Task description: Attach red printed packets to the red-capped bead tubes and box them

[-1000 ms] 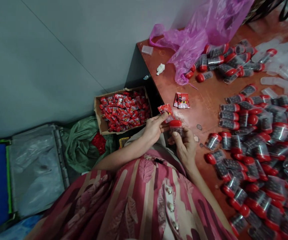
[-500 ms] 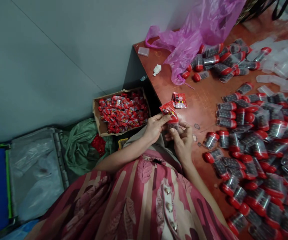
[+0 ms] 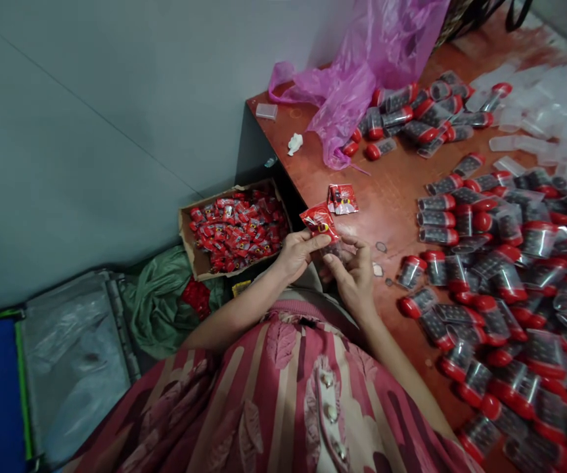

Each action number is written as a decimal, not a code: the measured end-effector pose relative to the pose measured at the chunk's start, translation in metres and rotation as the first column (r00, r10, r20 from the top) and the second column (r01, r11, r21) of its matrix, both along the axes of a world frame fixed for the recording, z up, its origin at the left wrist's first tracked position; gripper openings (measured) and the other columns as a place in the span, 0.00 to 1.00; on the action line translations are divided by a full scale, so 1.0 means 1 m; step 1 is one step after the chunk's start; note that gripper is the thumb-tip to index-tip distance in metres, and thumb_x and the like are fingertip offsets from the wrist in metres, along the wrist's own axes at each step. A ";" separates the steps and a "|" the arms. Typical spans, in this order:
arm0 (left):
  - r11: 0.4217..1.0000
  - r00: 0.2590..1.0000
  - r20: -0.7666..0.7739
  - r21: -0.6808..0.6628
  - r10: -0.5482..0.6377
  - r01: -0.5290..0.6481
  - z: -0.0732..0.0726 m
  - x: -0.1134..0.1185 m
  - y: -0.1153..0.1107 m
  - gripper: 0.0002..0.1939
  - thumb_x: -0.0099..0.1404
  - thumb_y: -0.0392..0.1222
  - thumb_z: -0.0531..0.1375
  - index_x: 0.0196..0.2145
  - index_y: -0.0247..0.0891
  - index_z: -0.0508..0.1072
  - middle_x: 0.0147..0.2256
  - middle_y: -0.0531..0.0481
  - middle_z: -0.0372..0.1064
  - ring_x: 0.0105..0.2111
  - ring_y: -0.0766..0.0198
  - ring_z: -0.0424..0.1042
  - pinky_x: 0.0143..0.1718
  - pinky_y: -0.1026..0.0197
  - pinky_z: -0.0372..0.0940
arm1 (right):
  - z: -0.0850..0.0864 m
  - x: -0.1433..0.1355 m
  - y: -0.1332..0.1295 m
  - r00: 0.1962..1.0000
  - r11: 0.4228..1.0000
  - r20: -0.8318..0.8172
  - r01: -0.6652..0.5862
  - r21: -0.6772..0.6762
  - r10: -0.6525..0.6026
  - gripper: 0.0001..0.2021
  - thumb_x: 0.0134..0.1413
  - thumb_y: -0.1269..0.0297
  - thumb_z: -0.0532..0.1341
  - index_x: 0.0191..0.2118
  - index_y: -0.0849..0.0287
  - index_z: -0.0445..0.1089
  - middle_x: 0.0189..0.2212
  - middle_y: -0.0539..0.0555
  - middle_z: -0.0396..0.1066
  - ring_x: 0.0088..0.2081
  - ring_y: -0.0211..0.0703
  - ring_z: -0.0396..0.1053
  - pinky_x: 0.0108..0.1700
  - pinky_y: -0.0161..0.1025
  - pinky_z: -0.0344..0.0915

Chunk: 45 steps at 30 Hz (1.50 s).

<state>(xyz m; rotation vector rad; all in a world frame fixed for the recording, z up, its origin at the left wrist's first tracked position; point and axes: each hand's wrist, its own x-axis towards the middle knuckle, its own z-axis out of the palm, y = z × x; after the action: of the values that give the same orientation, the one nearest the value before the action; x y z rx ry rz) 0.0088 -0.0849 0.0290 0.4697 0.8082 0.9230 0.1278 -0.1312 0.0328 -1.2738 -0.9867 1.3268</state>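
In front of my waist, my left hand (image 3: pixel 297 256) pinches a glossy red printed packet (image 3: pixel 319 219) between thumb and fingers. My right hand (image 3: pixel 357 274) closes on the packet's lower end, which looks clear with something dark inside; my fingers partly cover it. Just beyond the packet, a small stack of flat red printed packets (image 3: pixel 343 199) lies on the reddish-brown table (image 3: pixel 382 197). To the left, below the table's edge, a cardboard box (image 3: pixel 186 244) is filled with small red wrapped pieces (image 3: pixel 238 226).
Many clear, red-capped containers (image 3: pixel 490 322) with dark contents cover the table's right side. Translucent empty tubes (image 3: pixel 549 118) lie behind them. A pink plastic bag (image 3: pixel 347 85) and a crumpled white scrap (image 3: pixel 295 144) sit toward the back. Green cloth (image 3: pixel 158 309) is at lower left.
The view has shifted slightly, so the table and hands sit a little farther left. Both hands keep hold of the red packet, with the right fingers slightly repositioned on its lower end.
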 end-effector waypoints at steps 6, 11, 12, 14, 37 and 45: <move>0.998 1.000 0.011 -0.057 0.015 -0.014 -0.001 0.005 -0.005 0.18 0.47 0.49 0.69 0.26 0.31 0.71 0.19 0.52 0.66 0.16 0.68 0.64 0.17 0.64 0.59 | -0.007 0.001 0.003 0.999 0.999 -0.015 0.030 0.017 -0.030 0.19 0.52 0.60 0.63 0.46 0.50 0.53 0.24 0.41 0.69 0.17 0.33 0.65 0.19 0.30 0.63; 0.975 0.979 0.057 -0.123 0.195 -0.187 -0.001 0.012 -0.005 0.17 0.44 0.44 0.71 0.29 0.32 0.73 0.27 0.51 0.71 0.25 0.71 0.69 0.28 0.68 0.64 | -0.012 0.004 0.001 0.952 0.988 0.279 0.090 0.127 -0.123 0.20 0.48 0.61 0.66 0.46 0.52 0.60 0.30 0.48 0.71 0.26 0.37 0.70 0.28 0.35 0.67; 0.974 0.978 0.066 -0.128 0.198 -0.189 -0.001 0.012 -0.005 0.17 0.44 0.44 0.71 0.28 0.32 0.73 0.26 0.52 0.71 0.24 0.72 0.68 0.27 0.68 0.64 | -0.012 0.004 0.002 0.957 0.989 0.265 0.088 0.123 -0.118 0.20 0.48 0.61 0.66 0.46 0.52 0.59 0.30 0.48 0.71 0.26 0.37 0.70 0.28 0.35 0.67; 0.985 0.987 0.070 -0.101 0.147 -0.140 -0.001 0.011 -0.005 0.18 0.45 0.47 0.71 0.27 0.32 0.72 0.22 0.53 0.68 0.19 0.71 0.66 0.21 0.67 0.62 | -0.010 0.004 0.002 0.990 0.997 0.126 0.053 0.063 -0.061 0.20 0.50 0.60 0.65 0.46 0.51 0.57 0.28 0.45 0.71 0.22 0.35 0.68 0.23 0.33 0.65; 0.968 0.975 0.034 -0.132 0.220 -0.214 0.003 -0.002 -0.008 0.16 0.44 0.42 0.71 0.28 0.29 0.75 0.28 0.47 0.73 0.27 0.67 0.70 0.30 0.64 0.64 | -0.014 0.002 0.005 0.978 0.995 -0.182 0.089 -0.054 -0.097 0.14 0.47 0.60 0.68 0.38 0.56 0.65 0.26 0.45 0.73 0.27 0.38 0.75 0.33 0.38 0.74; 0.952 0.951 0.088 -0.114 0.296 -0.286 0.002 0.001 -0.010 0.15 0.47 0.44 0.70 0.28 0.31 0.74 0.30 0.46 0.74 0.30 0.66 0.71 0.34 0.64 0.64 | -0.011 -0.012 -0.001 0.974 0.979 -0.099 0.205 -0.007 -0.204 0.10 0.47 0.63 0.67 0.35 0.57 0.68 0.29 0.48 0.75 0.27 0.38 0.75 0.33 0.38 0.74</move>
<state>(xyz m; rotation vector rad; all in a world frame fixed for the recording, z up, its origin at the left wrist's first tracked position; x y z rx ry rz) 0.0101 -0.0951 0.0309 0.2145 0.8374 1.1645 0.1155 -0.1321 0.0219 -1.2584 -0.7662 1.2159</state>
